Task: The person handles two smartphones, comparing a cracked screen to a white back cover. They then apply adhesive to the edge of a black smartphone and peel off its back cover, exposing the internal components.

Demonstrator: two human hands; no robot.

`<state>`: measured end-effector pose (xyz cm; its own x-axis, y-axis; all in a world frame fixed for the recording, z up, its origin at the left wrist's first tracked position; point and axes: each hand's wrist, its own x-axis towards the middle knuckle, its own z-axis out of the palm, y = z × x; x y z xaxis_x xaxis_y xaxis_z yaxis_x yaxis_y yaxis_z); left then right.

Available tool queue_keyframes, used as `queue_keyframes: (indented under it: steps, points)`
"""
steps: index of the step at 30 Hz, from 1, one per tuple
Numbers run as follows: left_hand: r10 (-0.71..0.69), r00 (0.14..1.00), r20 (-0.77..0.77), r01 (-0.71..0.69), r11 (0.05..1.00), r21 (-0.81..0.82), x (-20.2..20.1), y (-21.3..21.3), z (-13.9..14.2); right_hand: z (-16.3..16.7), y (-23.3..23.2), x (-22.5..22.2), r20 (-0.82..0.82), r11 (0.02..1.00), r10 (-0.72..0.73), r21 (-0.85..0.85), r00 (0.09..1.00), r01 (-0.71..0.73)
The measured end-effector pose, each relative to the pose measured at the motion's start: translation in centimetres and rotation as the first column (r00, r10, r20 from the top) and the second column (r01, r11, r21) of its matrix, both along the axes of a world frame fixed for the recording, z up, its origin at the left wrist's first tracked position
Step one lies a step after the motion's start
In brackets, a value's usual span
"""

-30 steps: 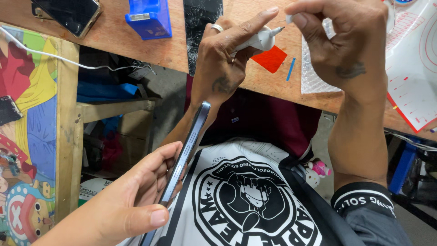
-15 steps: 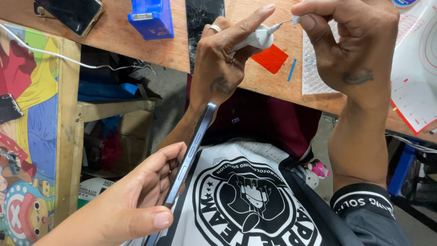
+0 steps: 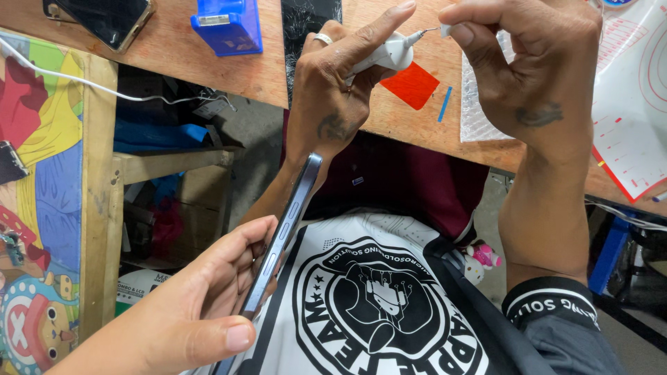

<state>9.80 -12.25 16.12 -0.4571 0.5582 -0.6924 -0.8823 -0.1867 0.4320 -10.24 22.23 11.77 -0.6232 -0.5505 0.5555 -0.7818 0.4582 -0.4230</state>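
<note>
My left hand [image 3: 333, 104], with a ring on one finger, is shut on a small white tube [image 3: 385, 55] that ends in a thin metal needle. My right hand [image 3: 528, 76] pinches a tiny white cap [image 3: 445, 30] right at the needle's tip. Both hands hover over the edge of the wooden table [image 3: 174, 62]. Lower left, another person's hand [image 3: 187, 312] holds a dark blue phone [image 3: 285, 236] edge-on, close to my left forearm.
On the table lie a red square [image 3: 411, 85], a blue strip [image 3: 445, 104], a blue box [image 3: 228, 24], a cracked black screen panel [image 3: 309, 17], a dark phone [image 3: 104, 17], bubble wrap [image 3: 479, 111] and a white mat with red lines [image 3: 632, 104]. A colourful cartoon panel [image 3: 42, 173] stands left.
My hands have shifted slightly and the needle now shows between the tube and my right fingers. The other person's hand and the phone stay where they were.
</note>
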Motion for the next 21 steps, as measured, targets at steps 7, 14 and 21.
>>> queue_keyframes:
  steps: [7, 14, 21]
  points:
    - [-0.040, 0.999, -0.002, 0.040, 0.998, -0.044, 0.25, -0.26, -0.55, 0.75, 0.06, 0.68, -0.085, 0.995, -0.002, 0.097, 0.996, 0.010]
    - [-0.010, 1.000, -0.019, 0.009, 0.999, -0.035, 0.52, -0.23, -0.82, 0.60, 0.11, 0.75, -0.042, 0.996, 0.020, 0.093, 0.999, -0.016]
    - [-0.018, 1.000, -0.002, 0.018, 1.000, -0.025, 0.29, -0.06, -0.40, 0.71, 0.15, 0.32, 0.000, 0.996, 0.031, 0.086, 1.000, -0.031]
